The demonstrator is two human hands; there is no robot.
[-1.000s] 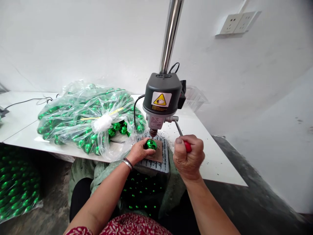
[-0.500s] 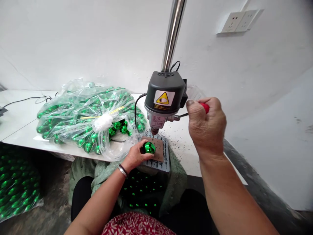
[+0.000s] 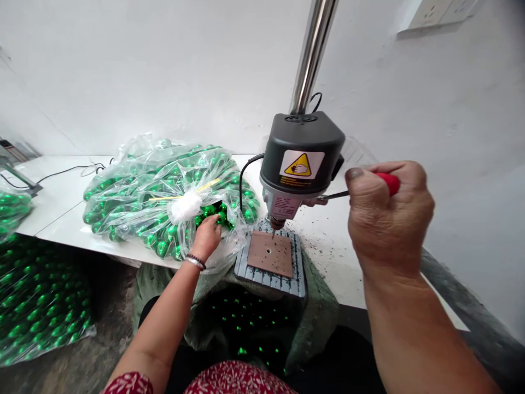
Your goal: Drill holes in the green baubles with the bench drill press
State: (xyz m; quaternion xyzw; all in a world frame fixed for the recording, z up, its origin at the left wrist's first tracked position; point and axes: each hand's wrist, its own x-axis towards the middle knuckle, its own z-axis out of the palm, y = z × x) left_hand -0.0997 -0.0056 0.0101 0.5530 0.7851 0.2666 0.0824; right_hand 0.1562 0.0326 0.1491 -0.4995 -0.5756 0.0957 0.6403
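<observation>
My right hand (image 3: pixel 389 213) is wrapped round the red-knobbed feed lever (image 3: pixel 389 184) of a small drill press (image 3: pixel 303 150). My left hand (image 3: pixel 208 238) reaches into the torn opening of a clear plastic bag (image 3: pixel 135 205), its fingers among shiny green balls (image 3: pixel 222 216). Those fingertips are partly hidden, so whether they grip a ball cannot be told. Under the drill bit (image 3: pixel 273 234), a brown board (image 3: pixel 266 262) with a small hole lies on the grooved metal base (image 3: pixel 298 282). No ball lies on the board.
Dark shavings (image 3: pixel 324 246) litter the white table (image 3: pixel 61 219) around the base. Below the table edge, a green woven sack (image 3: pixel 314 312) hangs open with several green balls inside. Another large bag of green balls (image 3: pixel 45 301) stands at the lower left. A black cable (image 3: pixel 241 186) runs beside the drill.
My left hand has left the board and moved left into the bag opening. The green ball it held under the drill is gone from the board. My right hand stays on the lever.
</observation>
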